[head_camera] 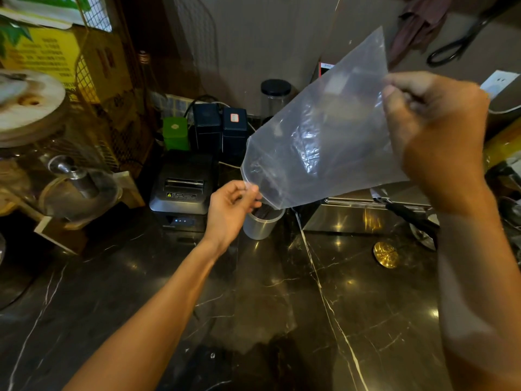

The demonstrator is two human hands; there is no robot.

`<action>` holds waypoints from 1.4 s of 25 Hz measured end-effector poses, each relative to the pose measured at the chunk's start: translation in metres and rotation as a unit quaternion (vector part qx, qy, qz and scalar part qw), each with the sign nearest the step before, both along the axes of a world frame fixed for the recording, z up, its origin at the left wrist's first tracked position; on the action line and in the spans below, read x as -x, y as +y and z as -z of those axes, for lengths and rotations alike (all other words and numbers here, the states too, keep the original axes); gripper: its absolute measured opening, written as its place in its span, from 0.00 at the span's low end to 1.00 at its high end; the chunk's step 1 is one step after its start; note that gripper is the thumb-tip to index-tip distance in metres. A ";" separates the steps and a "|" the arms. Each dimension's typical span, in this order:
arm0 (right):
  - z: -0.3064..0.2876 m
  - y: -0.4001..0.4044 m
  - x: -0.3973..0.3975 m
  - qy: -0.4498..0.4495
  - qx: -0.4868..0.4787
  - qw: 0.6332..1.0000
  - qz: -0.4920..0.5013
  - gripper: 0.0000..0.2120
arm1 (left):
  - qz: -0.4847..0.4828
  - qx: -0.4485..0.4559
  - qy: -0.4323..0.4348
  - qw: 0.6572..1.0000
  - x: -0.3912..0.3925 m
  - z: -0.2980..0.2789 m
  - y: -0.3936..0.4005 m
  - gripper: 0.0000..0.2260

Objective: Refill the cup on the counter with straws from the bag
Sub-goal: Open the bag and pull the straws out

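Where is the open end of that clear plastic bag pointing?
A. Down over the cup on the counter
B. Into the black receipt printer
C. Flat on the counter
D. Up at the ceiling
A: the bag is tilted, its mouth just above the cup.

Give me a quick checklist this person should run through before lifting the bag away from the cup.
1. Bag tipped, mouth down over cup: ok.
2. Left hand pinching the bag's mouth: ok.
3. Right hand gripping the raised end: ok.
4. Bag emptied: looks clear, ok.
5. Dark straws inside cup: ok.
6. Cup upright on counter: ok.
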State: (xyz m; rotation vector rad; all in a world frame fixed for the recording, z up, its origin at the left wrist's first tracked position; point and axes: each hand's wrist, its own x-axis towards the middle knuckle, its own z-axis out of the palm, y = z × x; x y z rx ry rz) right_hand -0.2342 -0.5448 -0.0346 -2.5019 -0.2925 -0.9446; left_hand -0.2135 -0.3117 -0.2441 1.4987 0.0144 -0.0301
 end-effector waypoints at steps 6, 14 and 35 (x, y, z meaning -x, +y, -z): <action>-0.017 0.000 0.011 -0.014 -0.009 1.000 0.021 0.15 | 0.031 -0.026 -0.052 0.998 0.000 -0.020 -0.003 0.04; -0.023 -0.004 0.017 -0.029 -0.036 0.999 0.024 0.14 | -0.017 0.008 -0.074 0.997 0.001 -0.032 -0.004 0.06; 0.005 -0.040 0.056 -0.058 -0.245 0.967 -0.035 0.08 | 0.041 0.092 -0.033 0.994 0.017 -0.057 0.001 0.13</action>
